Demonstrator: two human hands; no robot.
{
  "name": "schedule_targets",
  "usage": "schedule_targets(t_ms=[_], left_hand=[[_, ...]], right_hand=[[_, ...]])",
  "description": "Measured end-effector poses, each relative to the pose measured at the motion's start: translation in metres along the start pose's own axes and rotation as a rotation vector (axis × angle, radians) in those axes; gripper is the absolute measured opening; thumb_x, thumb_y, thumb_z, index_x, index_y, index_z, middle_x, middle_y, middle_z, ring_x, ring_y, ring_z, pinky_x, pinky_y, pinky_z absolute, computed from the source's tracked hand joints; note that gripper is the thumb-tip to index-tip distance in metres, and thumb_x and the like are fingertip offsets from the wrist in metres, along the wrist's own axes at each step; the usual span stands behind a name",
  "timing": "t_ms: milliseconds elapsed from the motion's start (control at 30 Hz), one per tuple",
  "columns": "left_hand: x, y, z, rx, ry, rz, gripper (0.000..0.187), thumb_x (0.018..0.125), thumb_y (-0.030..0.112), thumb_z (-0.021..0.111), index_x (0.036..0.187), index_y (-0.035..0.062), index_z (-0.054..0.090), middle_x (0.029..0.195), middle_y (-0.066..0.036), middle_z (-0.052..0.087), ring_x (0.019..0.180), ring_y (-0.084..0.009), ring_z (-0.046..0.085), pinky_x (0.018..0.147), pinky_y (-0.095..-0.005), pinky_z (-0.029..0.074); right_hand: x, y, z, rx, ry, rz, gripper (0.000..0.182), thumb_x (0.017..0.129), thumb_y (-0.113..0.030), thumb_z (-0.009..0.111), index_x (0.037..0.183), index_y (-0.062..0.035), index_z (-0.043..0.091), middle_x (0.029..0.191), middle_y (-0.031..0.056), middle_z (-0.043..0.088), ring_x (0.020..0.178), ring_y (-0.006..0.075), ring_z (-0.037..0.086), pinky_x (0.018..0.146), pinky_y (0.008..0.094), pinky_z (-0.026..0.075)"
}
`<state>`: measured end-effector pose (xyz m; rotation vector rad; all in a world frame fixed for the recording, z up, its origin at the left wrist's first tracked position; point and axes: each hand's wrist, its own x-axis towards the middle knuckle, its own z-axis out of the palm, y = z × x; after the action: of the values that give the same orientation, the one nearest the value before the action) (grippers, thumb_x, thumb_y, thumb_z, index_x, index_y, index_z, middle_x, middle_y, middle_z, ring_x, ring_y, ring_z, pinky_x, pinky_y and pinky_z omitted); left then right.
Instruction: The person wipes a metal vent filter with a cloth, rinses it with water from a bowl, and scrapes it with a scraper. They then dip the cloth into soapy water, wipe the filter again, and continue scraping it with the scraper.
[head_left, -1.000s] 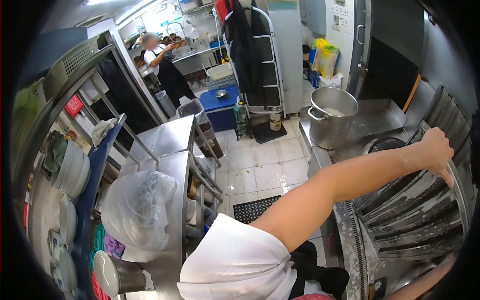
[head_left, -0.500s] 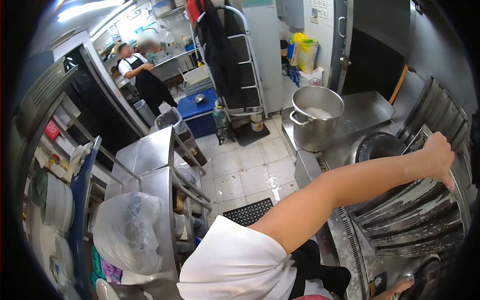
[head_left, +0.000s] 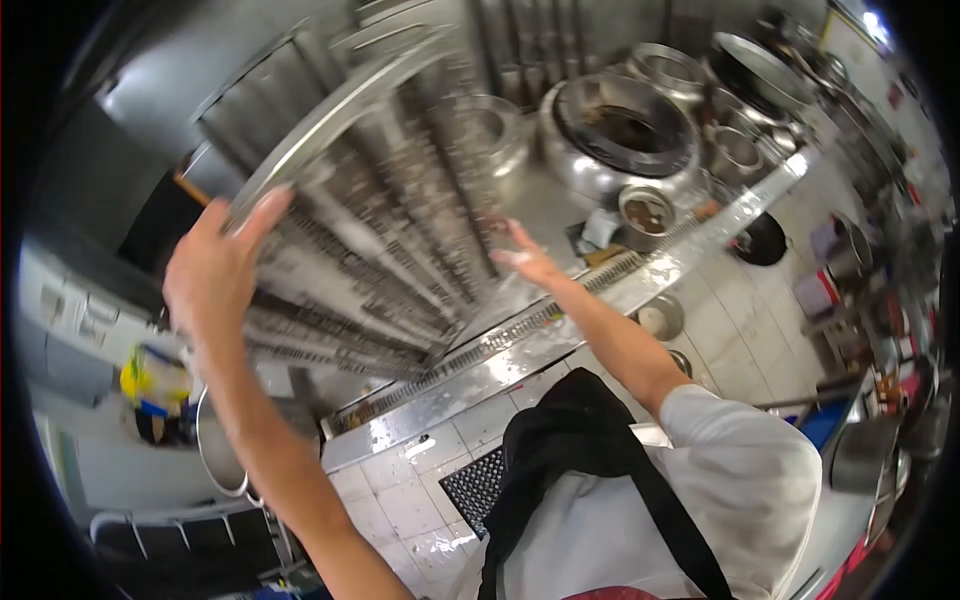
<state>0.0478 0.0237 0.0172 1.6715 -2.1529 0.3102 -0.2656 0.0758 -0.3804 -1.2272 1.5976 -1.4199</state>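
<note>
My left hand is closed on the upper-left edge of a large metal range hood baffle filter, thumb on the near face. The filter stands tilted on the steel range top, its ridged slats streaked with white suds and blurred by motion. At its right edge is my right hand, wet, with fingers stretched out and apart. Beside that hand, on the counter, sit a grey-white cloth and a small metal pot with brown contents.
A wide wok burner ring lies beyond my right hand. More baffle filters lean at the back wall. A drain channel runs along the counter front. A big stockpot is at left; a black mat lies on the tiles.
My view has swung right toward the range. My left hand stays on the filter's edge, and the filter now appears more upright before me. My right hand has come to its right edge.
</note>
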Motion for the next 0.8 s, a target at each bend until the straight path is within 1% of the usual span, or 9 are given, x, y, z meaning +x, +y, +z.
schedule_targets(t_ms=[167, 233, 333, 433, 500, 567, 600, 700, 800], left_hand=[[-0.005, 0.006, 0.005, 0.018, 0.048, -0.103, 0.076, 0.082, 0.078, 0.062, 0.107, 0.006, 0.069, 0.102, -0.026, 0.069, 0.1, -0.0495, 0.059, 0.087, -0.0494, 0.047], [-0.012, 0.018, 0.009, 0.036, 0.102, -0.145, 0.074, 0.084, 0.076, 0.062, 0.107, 0.0059, 0.069, 0.103, -0.027, 0.069, 0.1, -0.05, 0.058, 0.088, -0.0499, 0.047], [-0.005, 0.014, 0.012, 0.149, 0.076, -0.252, 0.066, 0.089, 0.067, 0.064, 0.111, 0.0045, 0.069, 0.106, -0.027, 0.069, 0.101, -0.0507, 0.059, 0.088, -0.0502, 0.047], [0.008, -0.007, 0.021, 0.068, 0.075, -0.249, 0.061, 0.094, 0.056, 0.065, 0.114, -0.0018, 0.068, 0.106, -0.03, 0.068, 0.1, -0.0503, 0.061, 0.088, -0.051, 0.047], [0.006, -0.017, 0.023, 0.164, 0.119, -0.194, 0.06, 0.096, 0.048, 0.066, 0.118, -0.0082, 0.065, 0.104, -0.032, 0.068, 0.097, -0.0469, 0.065, 0.088, -0.0494, 0.048], [-0.002, -0.05, 0.031, 0.22, 0.173, -0.142, 0.057, 0.097, 0.044, 0.066, 0.118, -0.0091, 0.064, 0.101, -0.032, 0.067, 0.093, -0.0451, 0.064, 0.088, -0.0468, 0.049], [-0.001, -0.054, 0.033, 0.235, 0.225, -0.069, 0.055, 0.098, 0.041, 0.067, 0.119, -0.01, 0.063, 0.099, -0.032, 0.067, 0.089, -0.0433, 0.063, 0.087, -0.0441, 0.049], [0.006, -0.029, 0.025, 0.16, 0.075, -0.216, 0.056, 0.098, 0.037, 0.067, 0.121, -0.014, 0.06, 0.094, -0.025, 0.068, 0.083, -0.0319, 0.059, 0.083, -0.0373, 0.049], [0.005, -0.04, 0.02, 0.082, 0.004, -0.345, 0.063, 0.097, 0.038, 0.067, 0.124, -0.018, 0.057, 0.102, -0.023, 0.069, 0.093, -0.0277, 0.061, 0.09, -0.0378, 0.049]], right_hand=[[0.037, 0.035, -0.016, -0.072, -0.118, 0.219, 0.087, 0.089, -0.049, 0.075, 0.159, -0.0161, 0.035, 0.157, 0.0176, 0.045, 0.141, 0.0338, 0.046, 0.115, 0.0425, 0.039], [0.069, 0.099, -0.027, -0.348, -0.266, 0.023, 0.064, 0.091, -0.045, 0.072, 0.144, -0.0113, 0.057, 0.138, 0.0163, 0.063, 0.125, 0.0311, 0.061, 0.105, 0.0404, 0.047], [0.103, 0.108, -0.066, -0.298, -0.2, 0.014, 0.044, 0.092, -0.034, 0.068, 0.124, -0.0055, 0.069, 0.12, 0.0166, 0.072, 0.109, 0.0308, 0.068, 0.097, 0.0395, 0.052], [0.167, 0.09, -0.108, -0.297, -0.022, 0.044, 0.035, 0.092, -0.024, 0.063, 0.119, -0.004, 0.07, 0.115, 0.0192, 0.072, 0.108, 0.0343, 0.068, 0.095, 0.0408, 0.053], [0.25, 0.14, -0.115, -0.425, 0.156, -0.207, 0.036, 0.091, -0.02, 0.061, 0.122, -0.0031, 0.069, 0.117, 0.0211, 0.07, 0.109, 0.0375, 0.068, 0.095, 0.0421, 0.053], [0.317, 0.124, -0.121, -0.49, 0.194, -0.3, 0.035, 0.088, -0.015, 0.061, 0.118, 0.0005, 0.067, 0.114, 0.0274, 0.068, 0.11, 0.0447, 0.064, 0.096, 0.0472, 0.053], [0.345, 0.109, -0.125, -0.557, 0.089, -0.137, 0.034, 0.087, -0.012, 0.061, 0.118, -0.0003, 0.067, 0.116, 0.0277, 0.067, 0.115, 0.045, 0.061, 0.099, 0.0487, 0.051], [0.418, 0.123, -0.124, -0.787, -0.072, -0.143, 0.037, 0.086, -0.009, 0.06, 0.122, -0.0018, 0.066, 0.123, 0.0262, 0.064, 0.118, 0.0436, 0.06, 0.101, 0.0482, 0.051], [0.478, 0.093, -0.118, -0.664, -0.046, -0.368, 0.039, 0.085, -0.005, 0.06, 0.124, -0.0001, 0.064, 0.131, 0.026, 0.06, 0.123, 0.0436, 0.057, 0.106, 0.0484, 0.047]])
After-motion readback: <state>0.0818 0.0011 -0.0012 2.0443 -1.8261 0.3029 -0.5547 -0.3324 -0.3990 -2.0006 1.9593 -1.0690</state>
